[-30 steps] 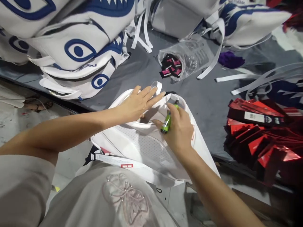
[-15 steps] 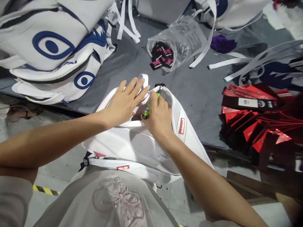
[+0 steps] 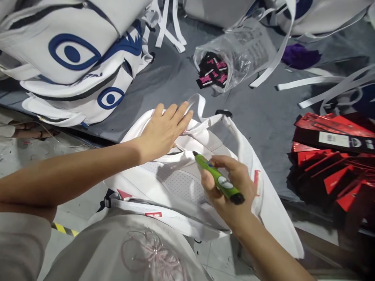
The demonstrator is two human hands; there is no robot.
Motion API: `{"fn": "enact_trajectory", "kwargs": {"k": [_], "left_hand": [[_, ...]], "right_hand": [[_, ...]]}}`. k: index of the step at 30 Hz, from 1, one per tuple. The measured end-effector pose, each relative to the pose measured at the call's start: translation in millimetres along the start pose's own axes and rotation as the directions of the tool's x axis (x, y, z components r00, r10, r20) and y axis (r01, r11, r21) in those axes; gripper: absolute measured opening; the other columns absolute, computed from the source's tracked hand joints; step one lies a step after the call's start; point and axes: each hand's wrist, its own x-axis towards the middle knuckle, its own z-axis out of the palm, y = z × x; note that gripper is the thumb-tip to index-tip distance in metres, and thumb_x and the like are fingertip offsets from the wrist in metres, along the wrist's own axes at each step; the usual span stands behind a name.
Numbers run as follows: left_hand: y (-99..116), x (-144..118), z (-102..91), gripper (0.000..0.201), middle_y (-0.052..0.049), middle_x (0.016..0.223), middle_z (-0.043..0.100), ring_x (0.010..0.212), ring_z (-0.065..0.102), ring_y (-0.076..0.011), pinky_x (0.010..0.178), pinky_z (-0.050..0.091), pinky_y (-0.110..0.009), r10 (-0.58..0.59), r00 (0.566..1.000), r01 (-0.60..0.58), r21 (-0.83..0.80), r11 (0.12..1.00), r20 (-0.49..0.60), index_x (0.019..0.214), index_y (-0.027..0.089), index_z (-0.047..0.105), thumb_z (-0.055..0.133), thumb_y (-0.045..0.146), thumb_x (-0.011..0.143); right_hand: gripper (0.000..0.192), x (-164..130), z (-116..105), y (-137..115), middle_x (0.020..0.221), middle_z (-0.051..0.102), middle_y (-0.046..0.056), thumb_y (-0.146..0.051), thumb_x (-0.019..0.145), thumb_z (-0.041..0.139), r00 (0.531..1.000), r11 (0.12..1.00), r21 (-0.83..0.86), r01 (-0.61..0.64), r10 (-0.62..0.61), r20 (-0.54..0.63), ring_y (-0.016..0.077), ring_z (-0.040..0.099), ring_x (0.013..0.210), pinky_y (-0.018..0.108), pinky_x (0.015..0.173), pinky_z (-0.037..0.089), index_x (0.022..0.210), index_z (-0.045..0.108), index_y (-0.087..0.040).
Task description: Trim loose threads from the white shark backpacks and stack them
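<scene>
A red label (image 3: 153,214) on the white backpack (image 3: 263,156) seems to read NEW YORK. The left hand (image 3: 164,132) lies spread on the fabric; the right hand (image 3: 244,183) clasps a green marker (image 3: 215,175) between thumb and fingers

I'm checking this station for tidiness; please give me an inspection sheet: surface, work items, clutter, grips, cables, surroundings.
Surface: grey cloth-covered table.
Work items: white bag at the table's near edge; green marker.
Clutter: clear plastic bag on its side, black-and-pink pieces at its mouth; purple bundle; red and black tags; loose white straps.
Grips: left hand, fingers spread over the white bag; right hand holds the marker.
Cables: thin pale line at left; cannot tell whether it's a cable.
Surroundings: stacked white-and-blue backpacks; yellow-and-black floor tape.
</scene>
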Motion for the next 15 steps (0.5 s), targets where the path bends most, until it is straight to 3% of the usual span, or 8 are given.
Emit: {"fn": "enact_trajectory", "kwargs": {"k": [3, 6, 8, 10, 15], "left_hand": [[-0.3, 2.5, -2.4, 0.081, -0.016, 0.165, 0.021, 0.135, 0.039, -0.0348, 0.111, 0.033, -0.05, -0.027, 0.998, 0.027, 0.001, 1.0, 0.049, 0.159, 0.011, 0.018, 0.059, 0.033, 0.093], [-1.8, 3.5, -2.8, 0.078, -0.013, 0.166, 0.022, 0.133, 0.04, -0.0333, 0.11, 0.033, -0.047, -0.026, 0.998, 0.027, -0.004, 1.0, 0.056, 0.16, 0.015, 0.019, 0.055, 0.033, 0.093], [-3.1, 3.5, -2.3, 0.077, -0.013, 0.165, 0.023, 0.133, 0.041, -0.0327, 0.109, 0.034, -0.046, -0.017, 0.999, 0.017, -0.004, 1.0, 0.041, 0.159, 0.016, 0.02, 0.054, 0.034, 0.093], [-4.2, 3.6, -1.3, 0.077, -0.014, 0.164, 0.025, 0.132, 0.041, -0.0327, 0.108, 0.034, -0.045, -0.012, 1.0, 0.012, 0.0, 1.0, 0.026, 0.159, 0.014, 0.021, 0.055, 0.035, 0.093], [-3.6, 3.0, 0.5, 0.075, -0.014, 0.162, 0.028, 0.131, 0.042, -0.0324, 0.107, 0.035, -0.045, 0.004, 1.0, -0.004, 0.002, 1.0, 0.009, 0.158, 0.014, 0.023, 0.055, 0.029, 0.092]], "right_hand": [[0.017, 19.5, 2.5, 1.7, 0.097, 0.073, 0.004, -0.022, 0.09, 0.068, 0.986, 0.994, 0.104, -0.023, 0.005, 0.166, 0.0196, 0.07, 0.085, 0.031, 0.075, 0.056, 0.106, 0.066, -0.024], [0.018, 43.8, 4.8, 10.7, 0.098, 0.075, 0.003, -0.02, 0.088, 0.067, 0.878, 0.994, 0.105, -0.022, -0.03, 0.477, 0.0199, 0.072, 0.086, 0.03, 0.076, 0.056, 0.105, 0.072, -0.023], [0.022, 52.8, 3.7, 15.2, 0.101, 0.076, 0.004, -0.019, 0.086, 0.067, 0.821, 0.998, 0.055, -0.011, -0.023, 0.571, 0.0208, 0.073, 0.086, 0.032, 0.075, 0.056, 0.108, 0.073, -0.023], [0.022, 54.8, 3.1, 16.7, 0.1, 0.077, 0.005, -0.019, 0.086, 0.067, 0.816, 0.998, 0.029, 0.059, -0.064, 0.575, 0.0221, 0.073, 0.086, 0.034, 0.076, 0.055, 0.107, 0.074, -0.022], [0.015, 45.7, 9.0, 13.6, 0.1, 0.078, 0.007, -0.018, 0.091, 0.064, 0.861, 0.971, 0.045, 0.235, -0.23, 0.454, 0.023, 0.073, 0.09, 0.038, 0.082, 0.05, 0.104, 0.072, -0.018]]}}
